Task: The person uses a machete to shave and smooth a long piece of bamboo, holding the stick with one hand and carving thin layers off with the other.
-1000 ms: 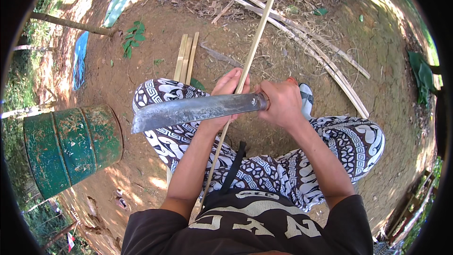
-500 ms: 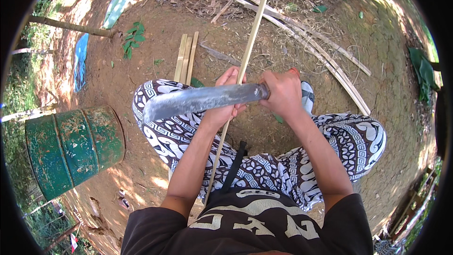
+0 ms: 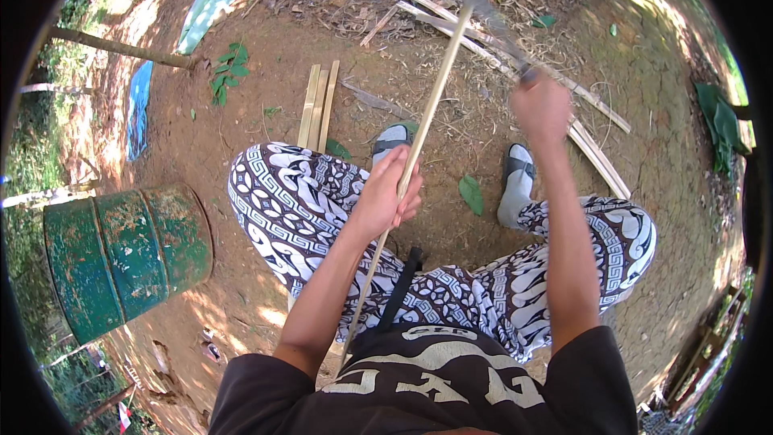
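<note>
Closed around a long, pale bamboo strip, my left hand is between my knees. The strip slants from my waist up past the top of the picture. My right hand, a little blurred, grips the dark handle of a machete. Its blade is smeared by motion and points away to the upper left, its far part near the top of the strip. I cannot tell whether blade and strip touch.
Several split bamboo strips lie on the right, among thin shavings. Shorter bamboo pieces lie beyond my left knee. A rusty green drum is at the left, and a wooden pole is farther off. My sandalled feet are ahead.
My right hand has swung the machete forward and to the right, from across my left hand to the strip's far part. My left hand keeps hold of the strip, which tilts slightly more right.
</note>
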`<state>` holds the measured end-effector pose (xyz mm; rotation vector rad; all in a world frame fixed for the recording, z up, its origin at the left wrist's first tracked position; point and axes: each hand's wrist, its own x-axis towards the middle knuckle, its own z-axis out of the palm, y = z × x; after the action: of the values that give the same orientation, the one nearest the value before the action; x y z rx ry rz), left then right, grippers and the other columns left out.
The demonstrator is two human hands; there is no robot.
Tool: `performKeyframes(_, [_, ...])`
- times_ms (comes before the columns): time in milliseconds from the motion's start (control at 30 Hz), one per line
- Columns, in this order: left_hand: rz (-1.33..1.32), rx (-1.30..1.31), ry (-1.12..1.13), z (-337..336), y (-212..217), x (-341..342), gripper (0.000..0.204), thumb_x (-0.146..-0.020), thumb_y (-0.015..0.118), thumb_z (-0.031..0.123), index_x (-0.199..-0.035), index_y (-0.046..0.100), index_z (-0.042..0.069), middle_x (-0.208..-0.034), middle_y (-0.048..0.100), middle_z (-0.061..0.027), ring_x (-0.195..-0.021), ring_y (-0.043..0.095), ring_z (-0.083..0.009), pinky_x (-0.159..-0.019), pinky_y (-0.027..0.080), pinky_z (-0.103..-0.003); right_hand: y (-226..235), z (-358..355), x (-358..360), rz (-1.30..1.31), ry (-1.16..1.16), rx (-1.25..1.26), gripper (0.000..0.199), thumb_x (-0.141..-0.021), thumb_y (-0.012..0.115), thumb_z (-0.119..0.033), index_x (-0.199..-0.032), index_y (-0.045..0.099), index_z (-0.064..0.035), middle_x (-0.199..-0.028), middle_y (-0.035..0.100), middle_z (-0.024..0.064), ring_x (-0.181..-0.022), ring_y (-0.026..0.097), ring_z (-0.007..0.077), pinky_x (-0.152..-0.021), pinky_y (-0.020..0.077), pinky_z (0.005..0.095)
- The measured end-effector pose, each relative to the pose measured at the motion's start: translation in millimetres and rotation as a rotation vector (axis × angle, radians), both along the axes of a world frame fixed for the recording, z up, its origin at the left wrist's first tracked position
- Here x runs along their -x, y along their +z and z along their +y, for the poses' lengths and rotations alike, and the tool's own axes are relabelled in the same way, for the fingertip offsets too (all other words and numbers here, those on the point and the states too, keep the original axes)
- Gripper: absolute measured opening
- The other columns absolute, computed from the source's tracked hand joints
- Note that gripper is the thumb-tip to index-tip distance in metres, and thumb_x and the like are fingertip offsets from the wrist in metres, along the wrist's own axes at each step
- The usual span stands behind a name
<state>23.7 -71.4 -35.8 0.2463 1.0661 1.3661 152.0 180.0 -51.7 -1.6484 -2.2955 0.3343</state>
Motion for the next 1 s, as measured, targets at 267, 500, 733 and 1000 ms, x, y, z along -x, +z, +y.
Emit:
performKeyframes(267, [-0.036, -0.188, 0.071, 25, 4, 13, 0.042, -0.111, 0.025, 0.035, -0.109, 0.053, 0.005, -0.053, 0.038, 0.0013, -0.036, 0.032, -0.0070, -0.033, 0.027, -0.021, 4, 27, -33, 0.620, -0.187, 0.147, 0.029, -0.084, 0.069, -0.025, -0.073, 0.060, 0.0010, -0.062, 0.061, 0.0134, -0.059, 0.058, 0.0232, -0.062, 0.0468, 0.0402])
performKeyframes(500, [0.342, -0.016, 0.084, 26, 14, 13, 0.024, -0.102, 0.055, 0.026, -0.114, 0.052, 0.006, -0.065, 0.053, -0.0006, -0.048, 0.049, -0.0075, -0.043, 0.040, -0.020, 39, -37, -6, 0.496, 0.169, 0.204, 0.034, -0.083, 0.073, -0.024, -0.069, 0.056, 0.0023, -0.053, 0.049, 0.0086, -0.051, 0.045, 0.0139, -0.053, 0.0399, 0.0357])
performKeyframes(733, [0.288, -0.038, 0.041, 31, 36, 6, 0.031, -0.098, 0.059, 0.014, -0.123, 0.044, 0.003, -0.087, 0.064, -0.0097, -0.056, 0.060, -0.0123, -0.044, 0.044, -0.023, 86, -40, -22, 0.160, 0.560, -0.157, 0.014, -0.073, 0.066, -0.011, -0.072, 0.056, -0.0013, -0.059, 0.052, 0.0186, -0.056, 0.051, 0.0413, -0.053, 0.0398, 0.0453])
performKeyframes(1000, [0.041, -0.211, -0.005, 29, 20, 16, 0.046, -0.106, 0.040, 0.028, -0.139, 0.045, -0.003, -0.097, 0.063, -0.0087, -0.060, 0.052, -0.0103, -0.047, 0.042, -0.023, 107, -28, -12, -0.130, 0.719, -0.256, 0.009, -0.072, 0.063, -0.013, -0.076, 0.059, -0.0055, -0.065, 0.062, 0.0153, -0.062, 0.063, 0.0384, -0.060, 0.0502, 0.0504])
